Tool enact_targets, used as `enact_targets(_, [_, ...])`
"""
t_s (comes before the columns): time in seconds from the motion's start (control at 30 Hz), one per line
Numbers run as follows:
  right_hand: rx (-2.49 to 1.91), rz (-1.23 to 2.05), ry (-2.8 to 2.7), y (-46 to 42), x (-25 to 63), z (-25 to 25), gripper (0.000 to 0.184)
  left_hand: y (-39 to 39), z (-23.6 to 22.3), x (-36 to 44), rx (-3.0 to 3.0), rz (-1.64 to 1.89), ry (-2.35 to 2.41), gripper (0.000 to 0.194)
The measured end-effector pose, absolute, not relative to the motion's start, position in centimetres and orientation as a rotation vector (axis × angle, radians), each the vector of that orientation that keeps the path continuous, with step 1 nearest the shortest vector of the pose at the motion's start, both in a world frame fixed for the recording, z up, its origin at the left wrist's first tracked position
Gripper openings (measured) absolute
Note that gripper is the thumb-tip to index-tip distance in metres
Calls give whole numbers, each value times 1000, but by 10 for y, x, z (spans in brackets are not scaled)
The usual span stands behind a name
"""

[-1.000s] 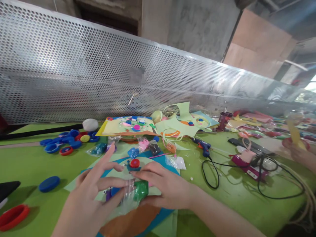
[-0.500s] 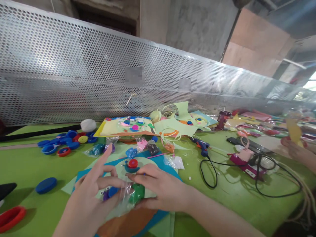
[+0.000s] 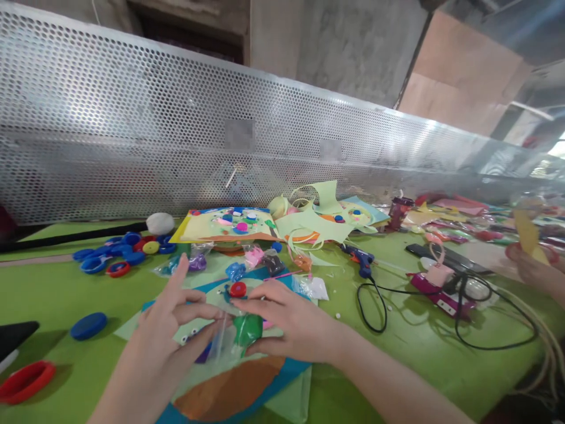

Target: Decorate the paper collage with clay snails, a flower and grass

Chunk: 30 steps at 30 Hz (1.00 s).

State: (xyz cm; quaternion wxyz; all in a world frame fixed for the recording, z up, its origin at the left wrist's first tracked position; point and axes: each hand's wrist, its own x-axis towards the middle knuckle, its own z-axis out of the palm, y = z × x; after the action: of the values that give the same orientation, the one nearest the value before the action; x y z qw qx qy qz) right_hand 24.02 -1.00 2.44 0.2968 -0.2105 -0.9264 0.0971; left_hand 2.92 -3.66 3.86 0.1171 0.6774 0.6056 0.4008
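A small clear bag of green modelling clay is held between both hands above a paper picture. My left hand pinches the loose plastic end, its index finger pointing up. My right hand has its fingers closed around the clay end of the bag. Under them lies the blue sheet with a pale green layer and a brown paper shape. A red bottle cap sits on the picture just beyond my fingers. Googly eyes show beneath my left hand; part of the picture is hidden.
Blue, red and yellow caps lie at the left, a blue cap nearer. Several clay bags lie beyond the picture. A glue gun and a purple power strip with black cables lie right. Another person's hand is far right.
The bag of green clay has risen slightly, and more of the clay shows between my hands. My right hand has shifted a little upward; the left keeps its pinch.
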Motion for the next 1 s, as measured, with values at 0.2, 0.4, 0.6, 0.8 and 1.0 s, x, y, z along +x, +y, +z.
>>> enact_targets(0.2, [-644,341,-2490,-12,241,25,57,-38,41,38,1718,1141,1591,50])
enact_targets(0.4, [-1192,221,-2180,6,257,35,53,-31,38,29,1231,1265,1404,90])
enact_targets(0.6, [-1539,121,-2088,28,269,26,47,-30,37,29,1142,1236,1266,83])
enact_targets(0.8, [-1755,-19,-1985,35,274,21,44,-33,40,32,1182,1245,1233,86])
enact_targets(1.0, [-1807,-86,-1932,31,270,22,40,-36,39,34,1242,1220,1243,71])
